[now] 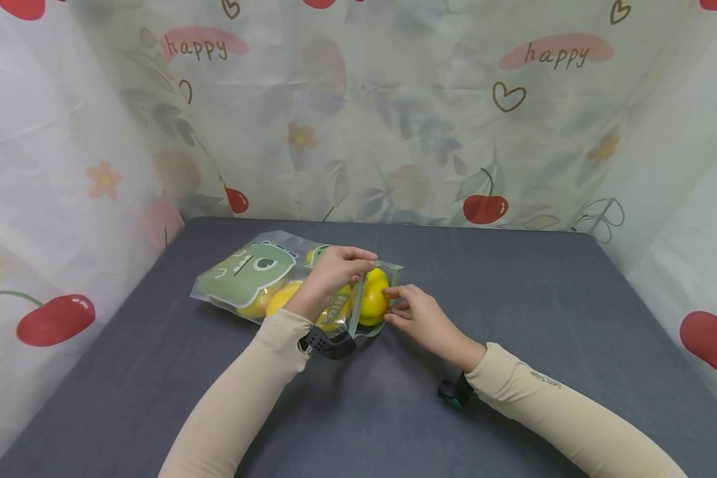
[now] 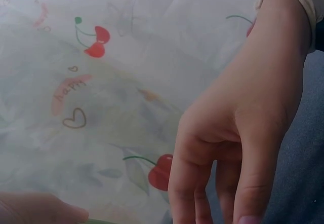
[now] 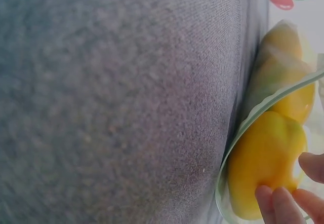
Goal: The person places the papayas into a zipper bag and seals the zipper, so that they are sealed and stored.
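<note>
A see-through zip bag (image 1: 221,275) with a green cartoon face lies on the table, its mouth toward the right. Several yellow fruits show through its film. One smooth, pear-shaped yellow fruit (image 1: 374,299) sits in the open mouth. My left hand (image 1: 333,273) reaches over the bag and pinches the upper rim of the mouth. At the mouth's right side, my right hand (image 1: 424,322) holds the end of that fruit between thumb and fingers. The right wrist view shows these fingertips (image 3: 283,206) on the fruit, inside the bag's green rim (image 3: 253,117).
The dark grey tabletop (image 1: 514,299) extends on both sides of the bag. Pale printed curtains (image 1: 364,99) with cherries and hearts hang behind and beside it. A black wrist camera strap (image 1: 328,343) lies near the bag's front edge.
</note>
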A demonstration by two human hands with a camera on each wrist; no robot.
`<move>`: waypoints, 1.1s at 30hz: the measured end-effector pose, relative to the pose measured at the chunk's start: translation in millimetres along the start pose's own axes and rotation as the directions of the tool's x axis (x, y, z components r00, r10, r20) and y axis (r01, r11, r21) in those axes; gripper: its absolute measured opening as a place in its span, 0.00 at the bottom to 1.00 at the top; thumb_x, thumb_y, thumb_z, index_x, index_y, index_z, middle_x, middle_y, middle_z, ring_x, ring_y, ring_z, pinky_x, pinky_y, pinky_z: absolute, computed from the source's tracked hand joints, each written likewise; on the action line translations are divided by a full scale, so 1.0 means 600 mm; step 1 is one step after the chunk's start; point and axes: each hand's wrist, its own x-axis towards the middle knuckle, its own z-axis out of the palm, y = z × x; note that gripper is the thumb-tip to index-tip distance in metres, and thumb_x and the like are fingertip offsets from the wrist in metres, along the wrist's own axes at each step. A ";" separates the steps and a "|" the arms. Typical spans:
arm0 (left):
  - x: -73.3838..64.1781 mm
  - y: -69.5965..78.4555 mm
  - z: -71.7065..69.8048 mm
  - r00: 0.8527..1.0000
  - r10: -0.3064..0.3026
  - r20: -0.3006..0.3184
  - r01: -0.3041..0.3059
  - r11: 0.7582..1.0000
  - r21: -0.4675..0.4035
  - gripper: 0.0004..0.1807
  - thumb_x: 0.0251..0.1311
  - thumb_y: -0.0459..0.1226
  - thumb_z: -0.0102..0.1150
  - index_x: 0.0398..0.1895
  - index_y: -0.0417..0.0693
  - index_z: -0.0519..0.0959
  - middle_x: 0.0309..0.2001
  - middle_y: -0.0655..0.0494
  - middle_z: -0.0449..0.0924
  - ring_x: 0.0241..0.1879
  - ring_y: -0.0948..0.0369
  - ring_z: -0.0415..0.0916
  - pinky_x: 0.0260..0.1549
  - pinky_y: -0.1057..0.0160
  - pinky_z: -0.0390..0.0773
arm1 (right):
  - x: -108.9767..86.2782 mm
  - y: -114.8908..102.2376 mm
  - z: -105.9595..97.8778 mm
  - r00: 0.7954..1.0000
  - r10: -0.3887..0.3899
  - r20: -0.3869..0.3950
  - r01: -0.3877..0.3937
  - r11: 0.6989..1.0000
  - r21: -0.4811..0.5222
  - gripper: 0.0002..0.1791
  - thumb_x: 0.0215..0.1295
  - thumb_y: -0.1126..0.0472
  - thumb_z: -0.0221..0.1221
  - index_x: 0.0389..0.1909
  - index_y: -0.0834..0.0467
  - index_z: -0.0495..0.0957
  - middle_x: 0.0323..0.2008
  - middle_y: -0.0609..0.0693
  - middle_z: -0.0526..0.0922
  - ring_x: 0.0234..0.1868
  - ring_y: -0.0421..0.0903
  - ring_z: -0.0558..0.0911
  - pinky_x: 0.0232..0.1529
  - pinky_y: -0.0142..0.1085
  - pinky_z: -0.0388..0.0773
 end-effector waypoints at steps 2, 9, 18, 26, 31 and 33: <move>0.000 0.000 0.000 1.000 0.001 0.003 -0.001 1.000 -0.005 0.13 0.62 0.34 0.59 0.48 0.40 0.82 0.49 0.48 0.81 0.34 0.59 0.71 0.41 0.57 0.72 | 0.001 -0.001 0.000 1.000 0.000 0.002 0.000 1.000 0.002 0.26 0.63 0.62 0.63 0.62 0.60 0.72 0.54 0.57 0.75 0.49 0.50 0.82 0.48 0.39 0.81; 0.001 -0.001 0.001 1.000 0.009 -0.001 -0.009 1.000 0.005 0.14 0.62 0.34 0.58 0.49 0.40 0.82 0.48 0.48 0.81 0.32 0.60 0.69 0.38 0.59 0.71 | 0.006 -0.002 -0.001 1.000 -0.008 0.012 0.008 1.000 0.030 0.25 0.63 0.63 0.62 0.62 0.62 0.72 0.54 0.60 0.74 0.50 0.52 0.82 0.48 0.39 0.81; 0.001 0.000 0.000 1.000 0.008 0.002 -0.008 1.000 0.003 0.14 0.63 0.34 0.58 0.50 0.39 0.82 0.49 0.48 0.81 0.31 0.61 0.69 0.37 0.61 0.71 | 0.014 0.000 0.001 1.000 -0.005 0.012 0.005 1.000 0.026 0.26 0.63 0.63 0.63 0.62 0.61 0.72 0.54 0.60 0.75 0.50 0.52 0.82 0.48 0.39 0.81; -0.001 -0.001 -0.001 1.000 0.006 0.006 -0.006 1.000 0.018 0.15 0.63 0.35 0.58 0.52 0.39 0.81 0.52 0.47 0.79 0.36 0.60 0.71 0.43 0.60 0.74 | 0.026 0.008 0.003 1.000 0.005 0.013 -0.005 1.000 0.024 0.27 0.63 0.62 0.63 0.63 0.61 0.71 0.54 0.58 0.75 0.50 0.51 0.83 0.48 0.39 0.81; -0.001 -0.001 -0.003 1.000 -0.001 0.011 0.000 1.000 0.011 0.16 0.64 0.35 0.57 0.52 0.38 0.80 0.53 0.47 0.79 0.40 0.58 0.72 0.44 0.62 0.74 | 0.028 0.011 0.003 1.000 -0.007 0.020 0.007 1.000 0.022 0.27 0.63 0.62 0.63 0.63 0.62 0.71 0.54 0.60 0.75 0.50 0.52 0.83 0.48 0.39 0.81; -0.002 -0.001 -0.003 1.000 -0.005 0.009 0.005 1.000 0.011 0.16 0.63 0.35 0.57 0.52 0.38 0.80 0.53 0.47 0.79 0.41 0.57 0.73 0.44 0.63 0.74 | 0.028 0.012 0.002 1.000 -0.009 0.025 0.009 1.000 0.024 0.27 0.63 0.62 0.63 0.63 0.62 0.71 0.54 0.60 0.74 0.50 0.52 0.83 0.47 0.39 0.82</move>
